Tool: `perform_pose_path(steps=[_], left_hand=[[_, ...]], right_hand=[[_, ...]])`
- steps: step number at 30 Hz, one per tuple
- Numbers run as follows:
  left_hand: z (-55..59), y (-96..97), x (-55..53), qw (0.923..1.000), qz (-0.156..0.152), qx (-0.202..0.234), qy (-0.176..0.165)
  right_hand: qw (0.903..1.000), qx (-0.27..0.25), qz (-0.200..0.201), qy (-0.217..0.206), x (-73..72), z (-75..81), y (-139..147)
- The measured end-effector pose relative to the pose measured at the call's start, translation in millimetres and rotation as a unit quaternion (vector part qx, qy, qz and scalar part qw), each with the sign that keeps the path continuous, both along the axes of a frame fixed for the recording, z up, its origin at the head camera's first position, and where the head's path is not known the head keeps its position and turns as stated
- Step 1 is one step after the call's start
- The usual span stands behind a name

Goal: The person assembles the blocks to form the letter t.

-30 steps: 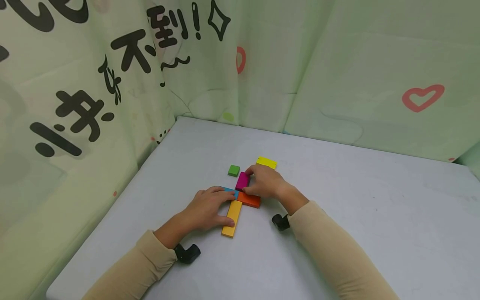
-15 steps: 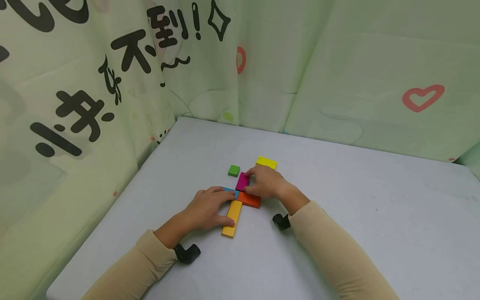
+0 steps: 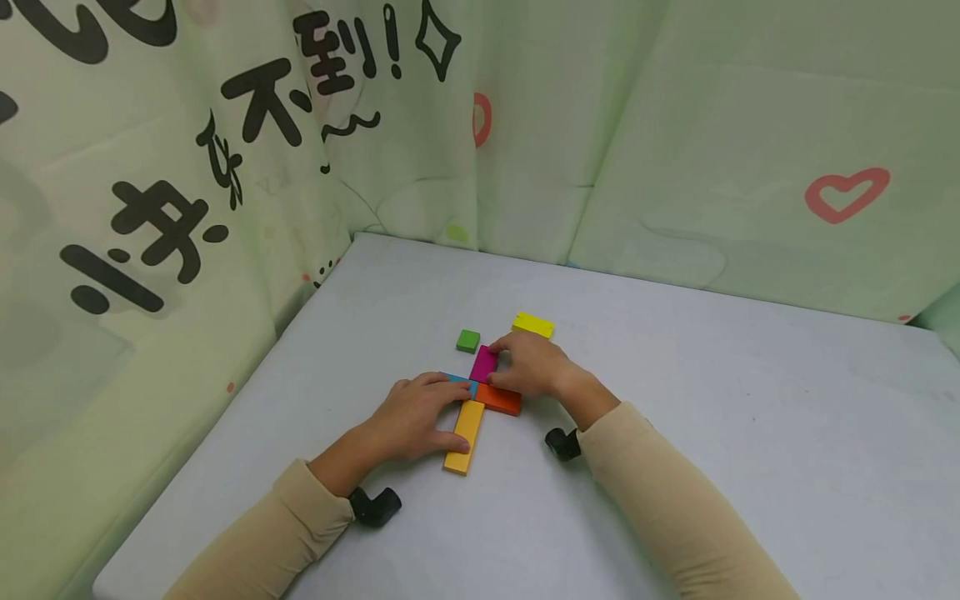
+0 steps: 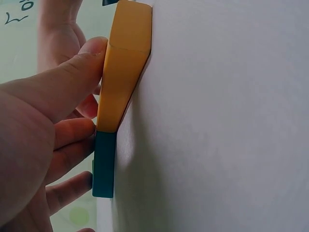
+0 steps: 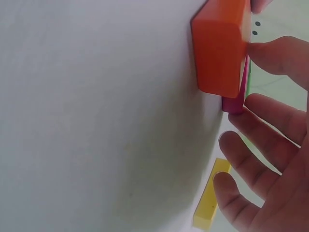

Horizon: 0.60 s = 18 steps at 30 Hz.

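My left hand [image 3: 412, 419] lies over the left side of a group of flat blocks. Its thumb touches the yellow-orange block [image 3: 466, 429], and its fingertips rest on the blue block [image 3: 474, 390], which is partly covered. In the left wrist view, these fingers are fairly straight. My right hand [image 3: 534, 364] pinches the magenta block [image 3: 482, 364] with index finger and thumb at its right side. The thumb also meets the edge of the orange-red block [image 5: 217, 58] in the right wrist view. Magenta, blue, orange-red and yellow-orange blocks lie close together.
A small green block [image 3: 468, 340] lies beyond the magenta one. Past my right hand is a bright yellow block [image 3: 534, 323], partly hidden by it. The white table [image 3: 712, 433] meets printed green curtains [image 3: 675, 167] at the back and left.
The magenta block has shifted very slightly to the left and nearer to me. Both hands stay almost still.
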<state>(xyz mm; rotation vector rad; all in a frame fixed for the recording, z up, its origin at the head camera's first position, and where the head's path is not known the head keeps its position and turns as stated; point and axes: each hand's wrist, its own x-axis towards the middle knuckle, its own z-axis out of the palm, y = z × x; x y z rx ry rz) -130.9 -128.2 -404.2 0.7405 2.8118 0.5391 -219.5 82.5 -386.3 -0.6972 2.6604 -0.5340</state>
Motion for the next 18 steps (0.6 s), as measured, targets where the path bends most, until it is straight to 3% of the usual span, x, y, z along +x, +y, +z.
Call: perform_pose_path(steps=[18], left_hand=[[-0.1, -0.1, 0.7, 1.0000, 0.000, 0.005, 0.003]], right_hand=[[0.9998, -0.017, -0.002, -0.006, 4.0, 0.3, 0.5]])
